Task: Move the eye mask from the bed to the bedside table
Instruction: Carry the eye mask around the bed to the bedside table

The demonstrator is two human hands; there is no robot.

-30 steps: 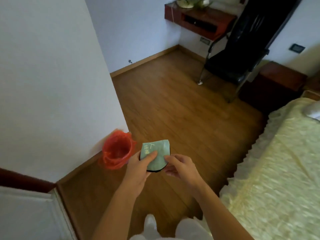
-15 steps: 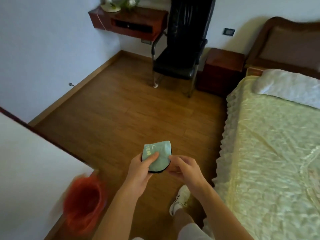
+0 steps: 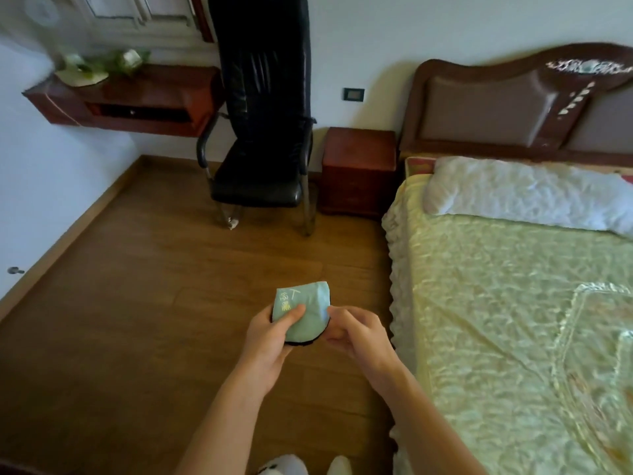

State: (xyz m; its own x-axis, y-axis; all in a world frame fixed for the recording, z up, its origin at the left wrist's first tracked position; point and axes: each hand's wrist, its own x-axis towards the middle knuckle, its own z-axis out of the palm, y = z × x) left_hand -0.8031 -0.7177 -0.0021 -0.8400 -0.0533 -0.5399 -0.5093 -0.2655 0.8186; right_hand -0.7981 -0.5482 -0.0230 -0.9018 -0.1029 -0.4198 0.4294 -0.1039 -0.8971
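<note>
Carrying the folded eye mask (image 3: pixel 301 313) pinched between left hand (image 3: pixel 270 337) and right hand (image 3: pixel 356 337), apparently both gripping, the person must next walk toward the bedside table (image 3: pixel 359 166) at twelve o'clock.

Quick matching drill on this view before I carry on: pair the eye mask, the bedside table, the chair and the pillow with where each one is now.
Things:
1. folded pale green fabric eye mask
2. small reddish-brown wooden bedside table
3. black leather chair
4. white pillow

Places:
A. at the head of the bed
B. between chair and bed
C. held in both hands above the floor
D. by the wall-mounted shelf

Pairs: 1-C, 2-B, 3-D, 4-A
</note>
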